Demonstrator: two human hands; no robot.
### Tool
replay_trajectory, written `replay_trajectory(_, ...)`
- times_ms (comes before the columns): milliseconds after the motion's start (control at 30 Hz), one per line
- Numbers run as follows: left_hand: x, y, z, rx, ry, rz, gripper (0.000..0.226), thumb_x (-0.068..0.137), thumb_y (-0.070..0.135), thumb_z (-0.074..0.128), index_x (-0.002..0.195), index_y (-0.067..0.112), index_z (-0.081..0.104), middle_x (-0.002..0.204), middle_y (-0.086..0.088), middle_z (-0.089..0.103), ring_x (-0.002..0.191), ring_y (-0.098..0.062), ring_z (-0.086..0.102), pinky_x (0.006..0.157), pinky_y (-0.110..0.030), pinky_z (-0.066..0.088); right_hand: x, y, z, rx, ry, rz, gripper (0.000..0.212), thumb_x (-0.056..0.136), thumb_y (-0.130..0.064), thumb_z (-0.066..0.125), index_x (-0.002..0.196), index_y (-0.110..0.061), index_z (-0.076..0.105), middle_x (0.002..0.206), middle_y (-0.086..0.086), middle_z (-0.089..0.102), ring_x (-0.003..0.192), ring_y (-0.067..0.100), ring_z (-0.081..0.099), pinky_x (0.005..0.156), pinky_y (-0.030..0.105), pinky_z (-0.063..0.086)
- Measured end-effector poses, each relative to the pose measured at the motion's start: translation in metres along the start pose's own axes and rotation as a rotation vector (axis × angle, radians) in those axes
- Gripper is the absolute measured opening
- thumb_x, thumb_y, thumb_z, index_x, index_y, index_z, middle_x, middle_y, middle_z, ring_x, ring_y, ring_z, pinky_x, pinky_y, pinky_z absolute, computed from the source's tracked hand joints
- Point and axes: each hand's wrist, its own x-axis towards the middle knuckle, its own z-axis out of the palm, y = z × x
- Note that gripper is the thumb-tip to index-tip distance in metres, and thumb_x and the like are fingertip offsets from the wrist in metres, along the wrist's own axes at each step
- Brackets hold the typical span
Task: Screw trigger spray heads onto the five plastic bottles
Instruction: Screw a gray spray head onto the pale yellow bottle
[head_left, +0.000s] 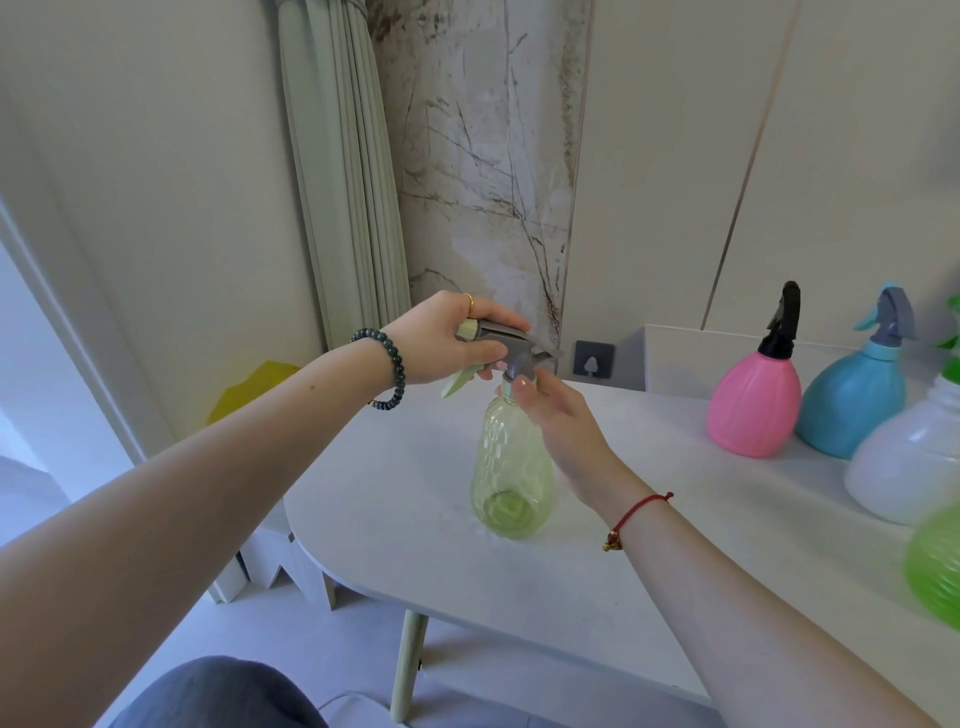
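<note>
Two hands: close together over one bottle — left above, right just beneath it.
Left hand (447, 338): fingers curled over the top of the grey spray head (514, 345), thumb underneath, gripping it; a ring shows on one finger.
Right hand (561, 421): thumb and fingertips pinch the round collar at the bottom of the same head, where it meets the bottle neck.
Grey spray head: sits on the neck, its pale green nozzle and trigger poking out on the left hand's side.
Clear green bottle (511, 467): upright on the table (623, 571), directly below both hands, its body untouched.
Right of the right hand, well apart: pink bottle (753, 410) with a black head, and just beside it a blue bottle (852, 405) with a blue-grey head — both upright.
Nearer, same side: white bottle (904, 467), its top cut off at the frame edge; then a bright green bottle (935, 561), blurred and only partly in view.
Wrists: dark bead bracelet on the left, red cord on the right.
</note>
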Motion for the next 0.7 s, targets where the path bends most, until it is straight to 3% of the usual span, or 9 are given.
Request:
replay_trajectory(100, 0.002, 0.0, -0.001, 0.013, -0.002, 0.008, 0.027, 0.086, 0.012, 0.056, 0.105, 0.03, 0.059, 0.078, 0.012, 0.065, 0.059, 0.004, 0.062, 0.048, -0.003, 0.04, 0.001, -0.002, 0.003, 0.01, 0.064, -0.015, 0.01, 0.088, -0.028, 0.056, 0.089, -0.034, 0.063, 0.1, -0.013, 0.065, 0.105, 0.007, 0.057, 0.081, 0.02, 0.037)
replay_trajectory(200, 0.002, -0.003, 0.0, 0.001, 0.001, 0.021, 0.027, 0.085, 0.011, 0.056, 0.103, 0.031, 0.059, 0.081, 0.013, 0.065, 0.059, 0.004, 0.062, 0.049, -0.004, 0.041, 0.003, -0.002, 0.004, -0.018, 0.104, -0.016, 0.008, 0.085, -0.025, 0.062, 0.087, -0.032, 0.064, 0.103, -0.006, 0.066, 0.108, 0.011, 0.057, 0.086, 0.024, 0.038)
replay_trajectory(333, 0.001, -0.003, 0.0, 0.006, -0.004, 0.04, 0.028, 0.086, 0.011, 0.055, 0.099, 0.035, 0.058, 0.082, 0.013, 0.064, 0.061, 0.004, 0.062, 0.051, -0.007, 0.045, 0.002, -0.003, 0.001, -0.026, 0.08, -0.019, 0.008, 0.083, -0.027, 0.065, 0.088, -0.032, 0.064, 0.101, -0.012, 0.066, 0.103, -0.002, 0.057, 0.082, 0.019, 0.039)
replay_trajectory(433, -0.003, -0.009, 0.004, 0.064, 0.103, 0.039, 0.031, 0.084, 0.019, 0.058, 0.104, 0.042, 0.051, 0.101, 0.012, 0.062, 0.086, -0.013, 0.066, 0.079, -0.03, 0.055, -0.001, -0.003, 0.001, -0.051, 0.056, -0.064, 0.011, 0.082, -0.027, 0.066, 0.09, -0.033, 0.063, 0.097, -0.018, 0.066, 0.091, -0.014, 0.058, 0.081, 0.017, 0.04)
replay_trajectory(500, -0.011, -0.02, 0.013, 0.023, 0.305, 0.049, 0.042, 0.081, 0.026, 0.062, 0.114, 0.043, 0.043, 0.112, 0.013, 0.056, 0.102, -0.016, 0.059, 0.091, -0.034, 0.049, -0.004, 0.001, -0.002, -0.155, 0.049, -0.122, 0.023, 0.078, -0.026, 0.07, 0.093, -0.037, 0.057, 0.1, -0.02, 0.063, 0.094, -0.012, 0.057, 0.086, 0.019, 0.04)
replay_trajectory(600, -0.031, -0.045, 0.034, -0.17, 0.554, -0.052, 0.055, 0.077, 0.033, 0.065, 0.123, 0.039, 0.035, 0.119, 0.012, 0.05, 0.108, -0.009, 0.049, 0.089, -0.027, 0.04, -0.016, 0.011, -0.013, -0.286, -0.086, -0.06, 0.062, 0.068, -0.029, 0.078, 0.113, -0.048, 0.039, 0.113, -0.026, 0.051, 0.109, -0.006, 0.048, 0.086, 0.011, 0.037)
replay_trajectory(700, -0.05, -0.075, 0.064, -0.272, 0.556, -0.248, 0.054, 0.077, 0.034, 0.063, 0.124, 0.029, 0.036, 0.119, 0.004, 0.049, 0.106, -0.014, 0.05, 0.085, -0.029, 0.041, -0.031, 0.03, -0.027, -0.386, -0.147, 0.051, 0.092, 0.066, -0.024, 0.079, 0.129, -0.052, 0.018, 0.12, -0.022, 0.042, 0.113, -0.002, 0.042, 0.075, -0.001, 0.03)
